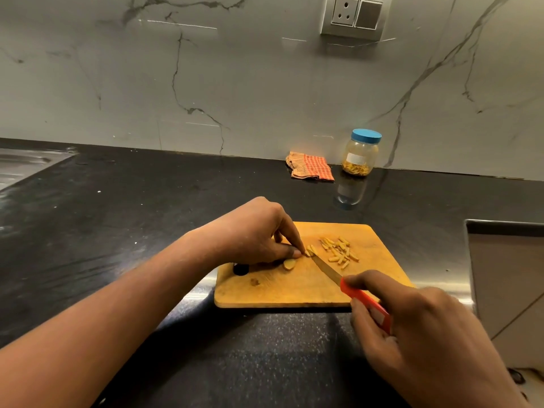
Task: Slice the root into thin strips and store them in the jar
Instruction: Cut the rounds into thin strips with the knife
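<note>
On the cutting board (294,293) our left grip (259,234) pinches the root piece (309,251) at the knife (326,268) tip; our right grip (412,325), at five o'clock, clasps the red handle. Cut strips (338,251) lie toward two o'clock; the lidded jar (361,153) stands on the counter (147,201) at one o'clock, well apart.

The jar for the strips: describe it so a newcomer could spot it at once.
Below the wall socket, at the back of the black counter, the jar stands by the wall just right of a checked orange cloth. It is the only clear container, with a blue lid and yellow strips inside.
</note>
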A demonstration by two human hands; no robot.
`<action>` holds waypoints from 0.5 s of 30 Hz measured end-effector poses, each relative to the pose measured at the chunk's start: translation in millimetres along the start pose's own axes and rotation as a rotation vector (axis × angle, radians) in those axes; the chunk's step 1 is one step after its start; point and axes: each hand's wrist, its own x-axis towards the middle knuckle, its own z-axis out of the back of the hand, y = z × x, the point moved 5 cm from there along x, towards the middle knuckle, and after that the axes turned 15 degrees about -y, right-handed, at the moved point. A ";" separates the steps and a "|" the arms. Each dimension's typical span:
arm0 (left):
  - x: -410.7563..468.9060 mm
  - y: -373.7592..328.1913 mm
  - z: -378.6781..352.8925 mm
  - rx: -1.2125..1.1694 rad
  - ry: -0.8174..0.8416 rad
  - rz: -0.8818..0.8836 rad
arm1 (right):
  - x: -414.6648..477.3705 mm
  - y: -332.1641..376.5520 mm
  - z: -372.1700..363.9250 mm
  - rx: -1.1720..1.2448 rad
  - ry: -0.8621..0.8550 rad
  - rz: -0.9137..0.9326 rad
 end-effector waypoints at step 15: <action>-0.2 2.4 0.8 -0.014 0.011 -0.010 | 2.1 -1.4 -8.8 0.078 -0.056 0.038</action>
